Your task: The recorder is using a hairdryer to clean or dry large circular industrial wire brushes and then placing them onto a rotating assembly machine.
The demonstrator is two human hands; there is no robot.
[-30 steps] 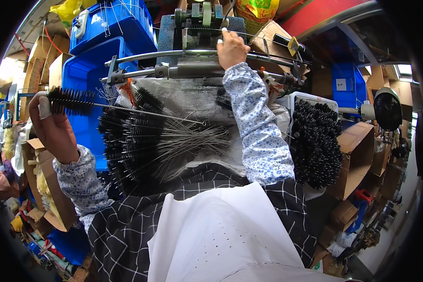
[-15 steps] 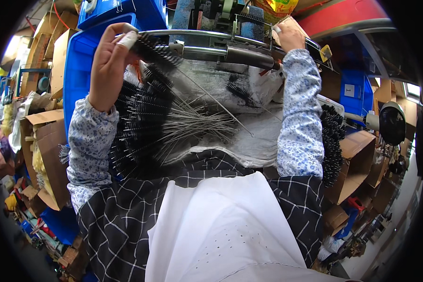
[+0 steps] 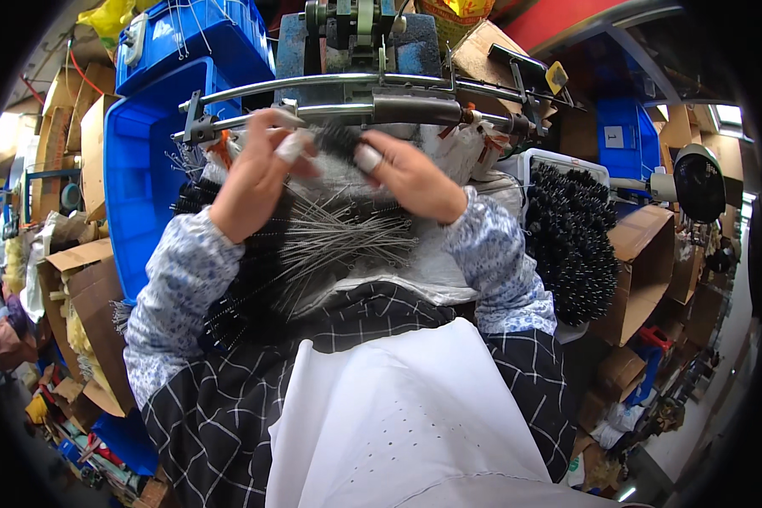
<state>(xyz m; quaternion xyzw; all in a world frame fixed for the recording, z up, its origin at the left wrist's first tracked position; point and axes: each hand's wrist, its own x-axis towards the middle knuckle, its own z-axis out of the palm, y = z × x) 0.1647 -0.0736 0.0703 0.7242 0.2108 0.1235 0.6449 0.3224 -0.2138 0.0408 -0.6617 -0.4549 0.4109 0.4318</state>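
Note:
In front of the metal rods my right hand [image 3: 411, 176] is closed, with its wrapped thumb against a black twisted-wire brush [image 3: 339, 140]. The brush is blurred by motion. My left hand [image 3: 258, 178], also with white wrapping on a finger, is raised just left of that brush. Its fingers are smeared, so I cannot tell whether they touch it. Below both hands, a pile of bare wire stems [image 3: 347, 235] fans out over my lap. Their black bristle ends [image 3: 250, 275] lie to the left, partly behind my left forearm.
Across the far side runs a machine with steel rods and a dark roller [image 3: 419, 107]. A blue bin [image 3: 135, 203] stands left. On the right are a white tray [image 3: 603, 169] full of black brushes, a cardboard box [image 3: 648, 254] and a lamp [image 3: 700, 184].
My right hand has come from the machine's right end to the middle, and my left hand has moved right and down. The black brush is now between them. The view has shifted slightly.

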